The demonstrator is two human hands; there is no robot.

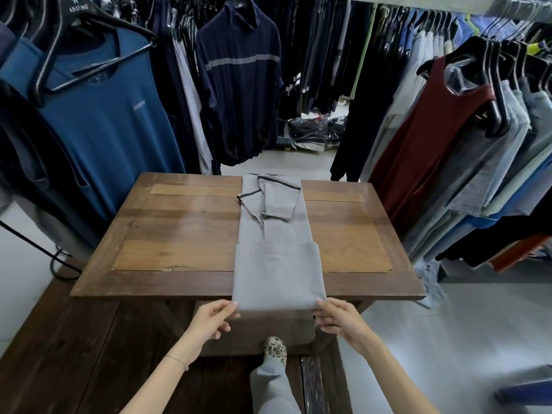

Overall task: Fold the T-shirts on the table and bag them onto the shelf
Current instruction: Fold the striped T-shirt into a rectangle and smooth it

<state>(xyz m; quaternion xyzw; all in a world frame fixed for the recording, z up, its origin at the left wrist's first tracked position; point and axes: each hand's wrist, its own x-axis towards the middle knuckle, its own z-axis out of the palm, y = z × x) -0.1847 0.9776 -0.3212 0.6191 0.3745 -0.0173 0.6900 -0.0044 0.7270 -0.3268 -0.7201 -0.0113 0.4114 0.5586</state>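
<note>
grey t-shirt (276, 258) lies in a long strip down mid desk (179, 234), near fold over the edge.
soft, light, floppy; left hand (213, 319) & right hand (339, 319) fingers pinch its near corners, best hold w/ both.

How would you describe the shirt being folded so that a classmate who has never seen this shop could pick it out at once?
Start at the wooden table in the middle of the shop, between the racks of hanging clothes. The grey shirt lies on it in a long narrow strip, its near folded edge pinched by the left hand and right hand. It is the only garment lying flat, with dark-striped sleeve cuffs.
</note>
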